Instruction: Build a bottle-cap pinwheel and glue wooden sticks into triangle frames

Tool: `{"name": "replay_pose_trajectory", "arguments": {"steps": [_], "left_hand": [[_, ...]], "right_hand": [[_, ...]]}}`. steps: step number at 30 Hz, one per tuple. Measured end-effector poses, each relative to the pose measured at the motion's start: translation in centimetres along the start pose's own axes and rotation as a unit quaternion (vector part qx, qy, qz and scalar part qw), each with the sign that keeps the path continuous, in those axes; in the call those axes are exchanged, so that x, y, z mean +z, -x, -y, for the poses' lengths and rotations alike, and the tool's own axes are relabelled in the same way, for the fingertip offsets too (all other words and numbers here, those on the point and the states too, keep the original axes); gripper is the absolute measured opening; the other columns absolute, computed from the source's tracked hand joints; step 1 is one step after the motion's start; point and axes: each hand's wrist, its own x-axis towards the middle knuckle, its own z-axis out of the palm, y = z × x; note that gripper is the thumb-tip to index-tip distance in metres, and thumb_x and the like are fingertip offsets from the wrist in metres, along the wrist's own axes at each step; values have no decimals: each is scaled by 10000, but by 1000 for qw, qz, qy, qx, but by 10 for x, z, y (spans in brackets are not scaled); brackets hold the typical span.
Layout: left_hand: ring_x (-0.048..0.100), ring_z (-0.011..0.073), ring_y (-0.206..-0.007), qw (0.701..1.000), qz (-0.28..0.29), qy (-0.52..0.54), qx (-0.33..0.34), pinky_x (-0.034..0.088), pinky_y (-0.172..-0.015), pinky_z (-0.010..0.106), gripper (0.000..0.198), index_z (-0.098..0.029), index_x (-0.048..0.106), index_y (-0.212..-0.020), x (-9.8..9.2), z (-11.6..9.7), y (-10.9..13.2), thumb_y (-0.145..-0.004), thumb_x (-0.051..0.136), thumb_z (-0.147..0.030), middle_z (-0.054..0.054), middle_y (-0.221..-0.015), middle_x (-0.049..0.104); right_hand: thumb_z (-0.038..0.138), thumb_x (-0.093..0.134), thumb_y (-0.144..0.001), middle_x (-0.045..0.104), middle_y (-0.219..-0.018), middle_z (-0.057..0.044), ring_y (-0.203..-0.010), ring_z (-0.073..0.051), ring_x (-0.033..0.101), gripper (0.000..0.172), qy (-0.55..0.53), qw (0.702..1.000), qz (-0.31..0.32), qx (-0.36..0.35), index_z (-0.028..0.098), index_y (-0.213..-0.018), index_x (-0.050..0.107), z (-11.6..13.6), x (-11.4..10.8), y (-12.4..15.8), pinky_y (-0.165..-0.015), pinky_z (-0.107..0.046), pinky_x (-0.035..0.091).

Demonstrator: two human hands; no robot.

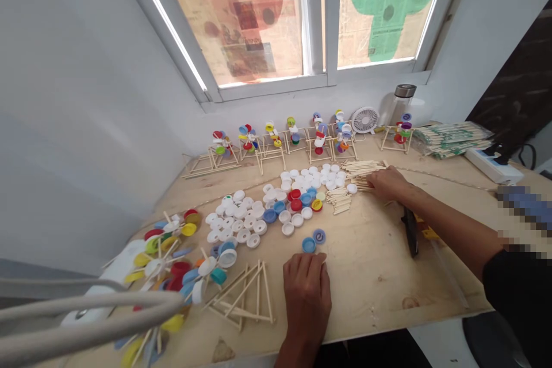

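My left hand [307,293] rests near the table's front edge, fingers curled closed. A small pale tip shows by its thumb; I cannot make out what it belongs to. Just beyond lie a blue bottle cap [309,245] and a purple-blue cap [319,236]. My right hand [388,184] reaches to a pile of thin wooden sticks [362,168], its fingers bent down and closed among them. Its fingertips are hidden, so any stick in them cannot be made out. A smaller bundle of short sticks [340,201] lies to its left, beside many white caps [237,218].
Cap-and-stick wheels on stick frames [319,144] line the wall. Loose cap wheels [159,264] and triangular stick frames [245,296] lie at left. A black-handled tool [409,233] lies under my right forearm. A fan [365,120], bottle [399,103] and power strip [494,165] stand behind.
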Motion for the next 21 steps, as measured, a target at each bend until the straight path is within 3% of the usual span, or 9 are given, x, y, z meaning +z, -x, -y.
{"name": "replay_pose_trajectory", "arguments": {"steps": [5,14,18,21], "left_hand": [[543,197,-761,1000,-13,7,5,379,-727,343,206,-201,615,-893,1,1,0,-835,460,-78,39,-781,635],[542,201,-765,1000,-7,13,-3,382,-716,345,215,-201,616,-893,5,3,1,-831,453,-75,44,-784,638],[545,202,-768,1000,-3,11,1,383,-710,343,211,-199,614,-889,3,1,0,-827,458,-70,44,-791,640],[553,202,-768,1000,8,3,3,389,-710,341,205,-199,615,-878,0,0,-2,-822,468,-68,43,-792,643]], "right_hand": [[234,472,-822,680,-965,-121,-887,-222,607,207,9,999,31,-35,167,-922,641,-4,-5,-1,-713,-306,357],[140,490,-783,675,-960,-151,-855,-231,625,212,23,997,51,-49,137,-922,650,-3,-3,-10,-622,-278,383],[185,502,-832,665,-952,-144,-840,-204,622,184,23,998,44,-46,126,-943,636,-3,0,-9,-658,-285,421],[319,513,-882,647,-966,-90,-841,-167,608,243,19,998,38,-35,127,-1000,605,-3,4,-9,-738,-324,464]]}}
